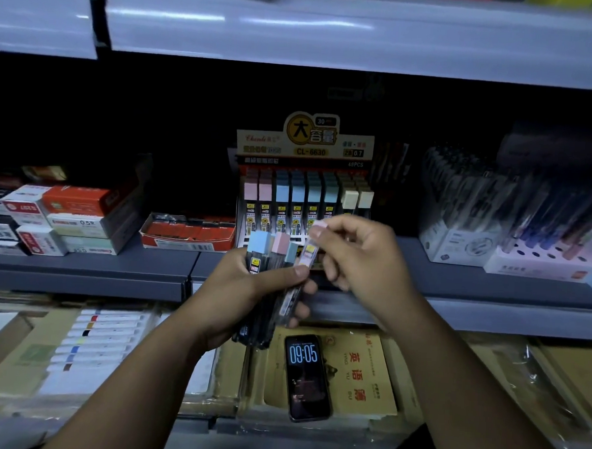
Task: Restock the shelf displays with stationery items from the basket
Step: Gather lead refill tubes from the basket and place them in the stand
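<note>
Figure: head view of a stationery shelf, with the lead display box [299,197] taken as our landmark.

On its header card [305,144] we are reading "CL-6630", "0.7", "48PCS" and "30", under large characters "大容量"; a brand word in red script at the card's left is too blurred for us to read. The box is standing on the grey shelf [80,264], and rows of tubes with pink, blue and cream caps are filling it.

Directly in front of the box, the left hand [239,300] is gripping a bundle of lead tubes [269,253] in its curled fingers, blue and pink caps pointing up. Just right of the bundle, the right hand [358,258] is pinching a single tube [309,250] with a pale pink cap, which is touching the bundle. Both hands are covering the lower front of the box.

Left of the box a red carton [188,232] is lying open. Further left, stacked white and red boxes [65,219] are showing "0.5". Right of the box, clear pen racks [476,216] are standing upright; we cannot read their print.

Below the box, on the lower level, a phone [309,376] is displaying "09:05". It is lying on a yellow booklet [365,372] printed "英语簿" and "YING YU BU". Below and left of the box, a pack of colour-banded markers [100,341] is lying flat.
</note>
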A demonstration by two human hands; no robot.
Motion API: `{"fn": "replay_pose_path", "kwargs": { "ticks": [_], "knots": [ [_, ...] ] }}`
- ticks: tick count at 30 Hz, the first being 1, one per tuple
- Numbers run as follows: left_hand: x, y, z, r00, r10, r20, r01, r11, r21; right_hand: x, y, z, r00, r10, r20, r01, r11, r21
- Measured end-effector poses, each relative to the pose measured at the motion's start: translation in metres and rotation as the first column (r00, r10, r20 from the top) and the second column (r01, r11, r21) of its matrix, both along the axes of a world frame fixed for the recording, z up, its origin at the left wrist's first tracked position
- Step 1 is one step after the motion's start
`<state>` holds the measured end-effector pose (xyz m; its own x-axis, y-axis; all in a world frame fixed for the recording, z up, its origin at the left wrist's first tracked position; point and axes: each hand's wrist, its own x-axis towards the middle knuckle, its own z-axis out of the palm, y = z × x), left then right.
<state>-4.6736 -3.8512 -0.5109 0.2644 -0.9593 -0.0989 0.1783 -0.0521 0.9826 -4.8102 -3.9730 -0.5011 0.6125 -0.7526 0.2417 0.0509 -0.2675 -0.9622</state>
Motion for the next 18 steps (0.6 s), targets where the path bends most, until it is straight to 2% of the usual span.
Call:
{"fn": "replay_pose_path", "kwargs": {
  "ticks": [5, 12, 15, 18],
  "knots": [
    [0.006, 0.004, 0.001, 0.997, 0.082, -0.002, -0.082, 0.997, 0.01, 0.008, 0.006, 0.011, 0.969, -0.081, 0.234, 0.074, 0.996, 0.04],
    [0.018, 0.014, -0.004, 0.97, 0.24, -0.029, -0.24, 0.971, 0.005, 0.022, 0.012, 0.017, 0.915, -0.109, 0.39, 0.132, 0.991, -0.032],
    [0.025, 0.022, -0.004, 0.963, 0.264, -0.047, -0.264, 0.964, 0.003, 0.033, 0.012, 0.014, 0.917, -0.09, 0.388, 0.128, 0.989, -0.073],
    [0.031, 0.028, -0.004, 0.963, 0.26, -0.063, -0.261, 0.965, 0.003, 0.042, 0.015, 0.009, 0.945, -0.06, 0.323, 0.128, 0.972, -0.195]
  ]
}}
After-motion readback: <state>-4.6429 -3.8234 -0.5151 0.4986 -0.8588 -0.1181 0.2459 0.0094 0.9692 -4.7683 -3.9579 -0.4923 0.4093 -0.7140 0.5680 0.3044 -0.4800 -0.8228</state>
